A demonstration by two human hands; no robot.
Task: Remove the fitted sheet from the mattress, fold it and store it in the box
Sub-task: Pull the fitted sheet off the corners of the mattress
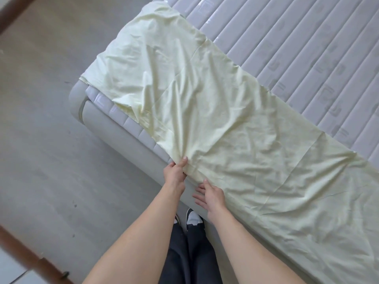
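Observation:
A pale yellow fitted sheet (225,124) lies folded into a long strip along the near side of the quilted white mattress (307,48). My left hand (175,171) pinches the sheet's near edge at the bed's side, thumb on top, and wrinkles fan out from the pinch. My right hand (209,196) sits just to the right with fingers straight and spread, touching the same edge of the sheet. The box is not in view.
The grey upholstered bed frame (114,128) runs diagonally under the mattress. Grey floor (41,119) spreads to the left. A brown wooden edge (18,251) crosses the lower left corner. My legs and shoes (190,220) stand close against the frame.

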